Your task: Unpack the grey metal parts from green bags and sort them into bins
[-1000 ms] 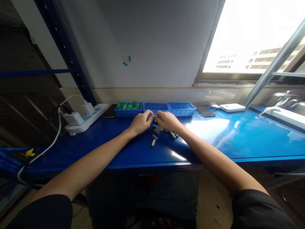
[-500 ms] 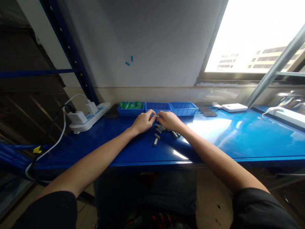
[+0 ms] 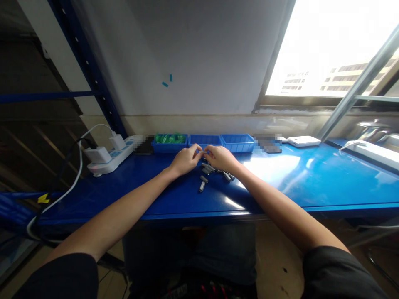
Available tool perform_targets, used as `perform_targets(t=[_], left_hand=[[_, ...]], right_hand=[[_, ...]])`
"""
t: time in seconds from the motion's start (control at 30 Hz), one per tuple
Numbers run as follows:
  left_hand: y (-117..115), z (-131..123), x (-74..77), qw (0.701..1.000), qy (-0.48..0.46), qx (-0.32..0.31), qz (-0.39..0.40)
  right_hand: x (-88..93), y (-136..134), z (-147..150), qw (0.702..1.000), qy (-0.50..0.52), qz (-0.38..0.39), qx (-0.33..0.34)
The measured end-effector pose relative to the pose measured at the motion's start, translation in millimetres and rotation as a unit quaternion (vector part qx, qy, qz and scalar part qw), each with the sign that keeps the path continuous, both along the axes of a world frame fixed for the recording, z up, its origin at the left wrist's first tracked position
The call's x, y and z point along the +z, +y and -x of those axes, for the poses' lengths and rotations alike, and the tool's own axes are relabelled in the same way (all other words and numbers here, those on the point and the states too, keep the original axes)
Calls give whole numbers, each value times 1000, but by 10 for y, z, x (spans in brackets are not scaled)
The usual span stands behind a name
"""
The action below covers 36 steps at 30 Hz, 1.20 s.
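Rods, short, grey and metallic-looking (image 3: 208,170), lie in a loose cluster on the glossy blue surface (image 3: 174,197), just below both hands; one pair (image 3: 202,187) sits apart, nearer to us. Left hand (image 3: 185,159) and right hand (image 3: 220,158) meet tip to tip over the cluster, fingers of both pinched narrow, seemingly on a small piece (image 3: 203,152), mostly hidden; we can't tell its shape. Behind: three open blue plastic bins (image 3: 237,146) in a row, left one holding crumpled green material (image 3: 170,138).

Handling, our guess: rods stiff, hard to damage, fairly heavy for their size, smooth enough to slip or roll. We'd grip one by its sides, mid-length, thumb against forefinger, ends free. Bunched ones leave less finger room; the pair looks easier to reach. Small piece: probably light, easily dropped, so we'd keep a fingertip hold.
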<state>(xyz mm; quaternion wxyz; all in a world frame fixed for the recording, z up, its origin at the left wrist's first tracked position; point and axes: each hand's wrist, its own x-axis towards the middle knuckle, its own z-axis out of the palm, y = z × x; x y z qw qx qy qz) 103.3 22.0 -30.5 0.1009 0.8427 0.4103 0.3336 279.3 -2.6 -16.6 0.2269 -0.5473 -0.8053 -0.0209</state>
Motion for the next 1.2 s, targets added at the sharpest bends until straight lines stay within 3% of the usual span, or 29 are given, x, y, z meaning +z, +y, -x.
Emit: perform_targets(t=[0.67,1.0,1.2], left_hand=[[-2,-9,3,1000,14,19,8],[-7,-21,-14,996,-57,-52,-47],[4,-12,-21,998,-39,-6,-55]], right_hand=[[4,3,6,999,30,-7,23],[21,17,-13,999,29,-30,29],[-13,32,-9,997,55,-33,40]])
